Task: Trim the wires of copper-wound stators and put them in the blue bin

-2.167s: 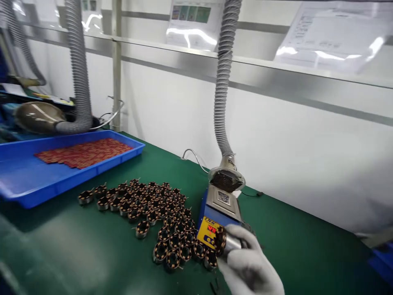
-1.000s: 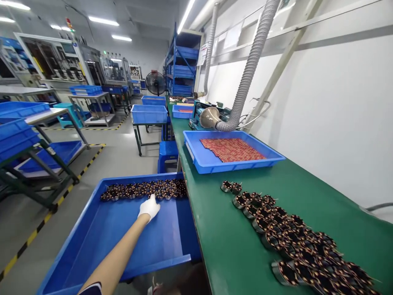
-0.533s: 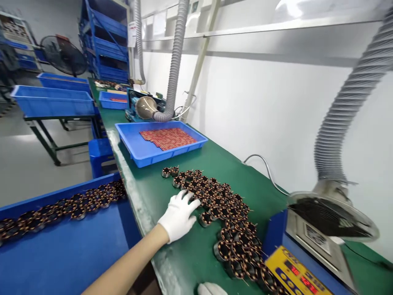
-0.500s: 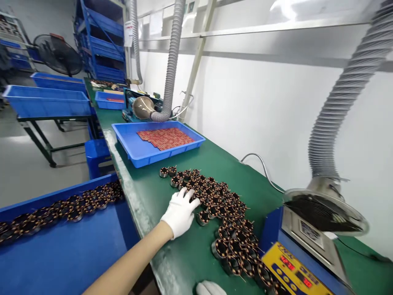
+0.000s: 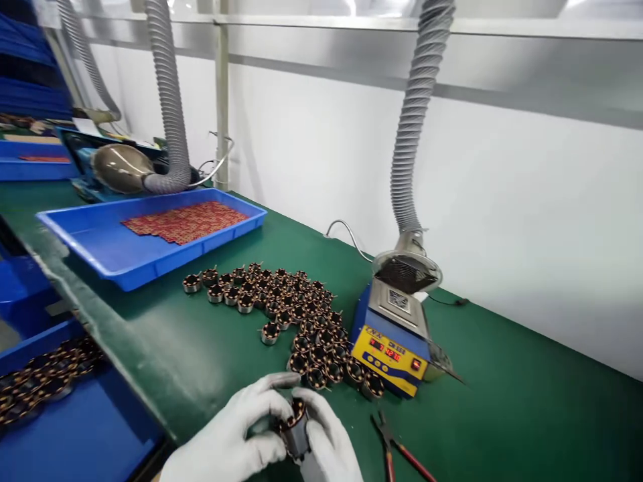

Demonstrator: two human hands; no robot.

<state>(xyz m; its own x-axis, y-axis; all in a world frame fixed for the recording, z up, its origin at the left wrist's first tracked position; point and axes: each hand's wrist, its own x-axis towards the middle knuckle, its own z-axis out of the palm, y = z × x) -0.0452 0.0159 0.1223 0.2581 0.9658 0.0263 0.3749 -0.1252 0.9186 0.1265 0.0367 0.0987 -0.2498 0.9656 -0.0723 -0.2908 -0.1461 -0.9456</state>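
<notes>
Both my hands wear white gloves and meet at the bottom centre. My left hand [image 5: 228, 438] and my right hand [image 5: 329, 448] together grip one copper-wound stator [image 5: 295, 427], held upright between the fingers just above the green bench's near edge. Beyond the hands lies a spread of several like stators [image 5: 281, 308] on the green mat. A blue soldering station [image 5: 394, 341] with a yellow panel and red digits stands right of the pile.
A blue tray [image 5: 95, 237] with red parts sits at the back left. A grey extraction hose [image 5: 414, 127] ends above the station. Red-handled pliers [image 5: 396, 445] lie to the right of my hands. A lower blue bin [image 5: 65, 415] with stators is at the left.
My left hand left the pile and drew back to the near edge, where both hands now hold one stator. The view turned right, toward the bench and wall.
</notes>
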